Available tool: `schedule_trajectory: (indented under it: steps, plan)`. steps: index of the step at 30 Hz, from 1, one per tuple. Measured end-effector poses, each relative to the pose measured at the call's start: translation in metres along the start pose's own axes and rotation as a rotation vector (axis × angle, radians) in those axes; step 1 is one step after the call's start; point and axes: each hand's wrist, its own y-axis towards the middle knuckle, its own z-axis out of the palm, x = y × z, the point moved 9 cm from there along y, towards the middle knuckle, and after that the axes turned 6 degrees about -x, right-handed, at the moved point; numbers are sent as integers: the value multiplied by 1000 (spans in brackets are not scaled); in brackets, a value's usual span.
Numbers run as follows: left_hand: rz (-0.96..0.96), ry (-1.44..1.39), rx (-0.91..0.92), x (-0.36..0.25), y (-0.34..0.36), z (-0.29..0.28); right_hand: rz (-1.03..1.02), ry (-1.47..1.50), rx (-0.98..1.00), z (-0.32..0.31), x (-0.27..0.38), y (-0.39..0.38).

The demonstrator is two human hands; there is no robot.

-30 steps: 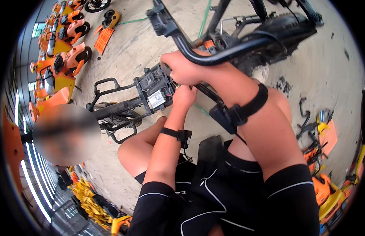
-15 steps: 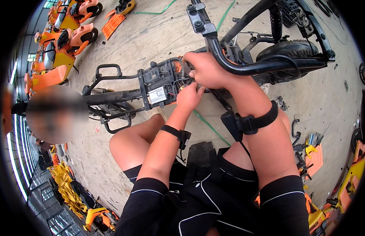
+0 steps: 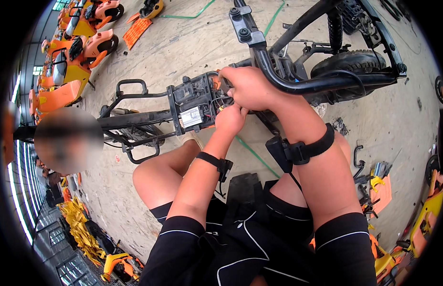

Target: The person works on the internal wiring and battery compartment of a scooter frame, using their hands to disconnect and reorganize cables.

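A stripped black scooter frame [image 3: 157, 116] stretches across in front of me. Both my hands work close together over its middle, beside a dark tray of parts [image 3: 190, 95] with a silver box [image 3: 191, 116] and loose black wires [image 3: 216, 103]. My left hand [image 3: 229, 119] is closed at the near edge of the wires, thumb and fingertips pressed together. Just beyond it, my right hand [image 3: 250, 86] is closed with its fingers curled down by the wires, its wrist beside a bent black tube [image 3: 298, 86]. Whatever lies between the fingers of either hand is hidden.
The frame's rear wheel [image 3: 348, 64] is at the upper right. Orange and yellow scooters [image 3: 81, 57] stand along the far left. An orange panel [image 3: 137, 33] lies on the floor beyond the frame. Yellow parts [image 3: 78, 221] are heaped at lower left, and loose parts [image 3: 374, 190] lie at right.
My left hand has turned slightly, and its thumb now sits closer against the fingers. My right hand has shifted a little to the left, staying over the wires.
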Motion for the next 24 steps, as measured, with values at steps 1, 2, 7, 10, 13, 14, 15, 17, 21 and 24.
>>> schedule_trajectory:
  steps: [1,2,7,10,13,14,15,17,21,24]
  plan:
    - [5,2,3,0,-1,0,9,-10,7,0,1,0]
    - [9,4,6,0,-1,0,13,-22,10,-1,2,-1]
    - [47,-23,-33,0,-2,1,31,-70,45,-1,4,-2]
    - [61,-26,-37,1,-2,3,31,-85,49,1,5,-2]
    - [50,-16,-21,2,-1,4,43,-80,53,1,4,-3]
    - [53,-28,-35,2,-2,4,41,-75,52,2,3,-3]
    - [55,-41,-48,2,-2,3,39,-71,51,3,2,-3]
    - [56,-61,-47,-1,-3,2,31,-61,43,4,1,-3]
    - [62,-30,-54,-2,-4,2,1,-59,30,5,1,-2]
    - [15,-32,-41,-2,-4,0,5,-58,42,4,2,-4]
